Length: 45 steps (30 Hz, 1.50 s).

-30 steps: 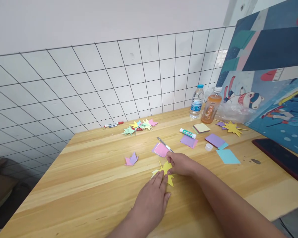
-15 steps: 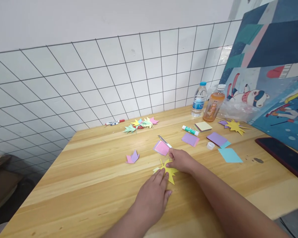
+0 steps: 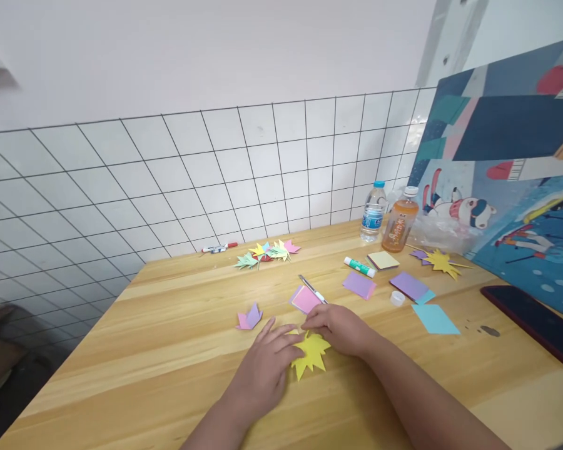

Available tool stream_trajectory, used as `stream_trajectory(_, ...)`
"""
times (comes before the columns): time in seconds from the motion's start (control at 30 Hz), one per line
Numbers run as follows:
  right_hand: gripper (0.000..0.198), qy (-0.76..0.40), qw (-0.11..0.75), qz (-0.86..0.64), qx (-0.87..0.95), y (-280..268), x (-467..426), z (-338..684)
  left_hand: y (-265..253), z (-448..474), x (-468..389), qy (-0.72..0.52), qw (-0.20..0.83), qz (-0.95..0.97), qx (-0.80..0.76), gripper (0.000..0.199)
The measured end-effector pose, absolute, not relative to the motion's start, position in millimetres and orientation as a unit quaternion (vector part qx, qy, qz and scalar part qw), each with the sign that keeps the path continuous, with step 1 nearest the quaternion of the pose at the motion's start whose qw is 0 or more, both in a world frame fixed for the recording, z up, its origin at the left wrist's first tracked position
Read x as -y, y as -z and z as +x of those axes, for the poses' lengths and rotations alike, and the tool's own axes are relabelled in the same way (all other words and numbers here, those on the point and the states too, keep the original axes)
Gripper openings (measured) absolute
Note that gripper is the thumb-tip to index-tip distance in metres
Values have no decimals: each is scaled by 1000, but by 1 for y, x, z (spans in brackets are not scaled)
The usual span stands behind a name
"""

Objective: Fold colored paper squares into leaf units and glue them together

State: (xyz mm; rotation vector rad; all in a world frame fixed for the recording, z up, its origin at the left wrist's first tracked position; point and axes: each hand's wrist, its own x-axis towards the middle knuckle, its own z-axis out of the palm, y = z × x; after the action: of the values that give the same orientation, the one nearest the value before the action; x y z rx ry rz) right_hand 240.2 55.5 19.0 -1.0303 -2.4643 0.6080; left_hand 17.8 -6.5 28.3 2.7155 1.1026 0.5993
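A yellow paper leaf (image 3: pixel 312 354) with jagged points lies on the wooden table in front of me, its points toward me. My left hand (image 3: pixel 268 362) rests over its left side, fingers stretched and apart, with the fingertips on the paper. My right hand (image 3: pixel 340 328) is closed, thumb and forefinger pinched at the leaf's top edge. Just beyond that hand, a craft knife (image 3: pixel 312 289) lies across pink and purple paper squares (image 3: pixel 304 300). To the left sits a small folded pink and purple paper piece (image 3: pixel 250 317).
Folded paper leaves (image 3: pixel 267 253) and markers (image 3: pixel 219 248) lie near the tiled wall. At right are a glue stick (image 3: pixel 359 267), its cap (image 3: pixel 397 298), paper squares (image 3: pixel 435 319), two bottles (image 3: pixel 400 225), another yellow leaf (image 3: pixel 441 262) and a phone (image 3: pixel 530 319).
My left hand has shifted left and its fingers have spread, uncovering more of the leaf. My right hand has moved to the leaf's top edge. The view has tilted upward.
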Motion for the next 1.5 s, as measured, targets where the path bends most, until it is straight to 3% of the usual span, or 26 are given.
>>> stream_trajectory(0.2,35,-202,191,-407,870,-20,-56,240,-27,15,-2,-311,72,856,-408,34)
stream_trajectory(0.37,24,-166,148,-426,877,-23,-57,232,-17,7,-12,-412,118,760,-488,29)
stream_trajectory(0.57,18,-169,154,-440,869,-29,-53,232,-11,2,-18,-501,254,600,-570,19)
stream_trajectory(0.77,21,-141,171,-448,866,-37,-40,223,-8,12,-18,-491,460,561,-483,71)
stream_trajectory(1.0,23,-61,152,-408,898,-36,-31,208,-23,16,-14,-492,547,462,-495,50)
stream_trajectory(1.27,19,-167,237,-397,871,-36,-29,210,-28,18,-14,-478,552,460,-506,73)
stream_trajectory(1.5,16,-318,263,-446,794,-27,-32,201,-20,23,-13,-466,564,467,-497,71)
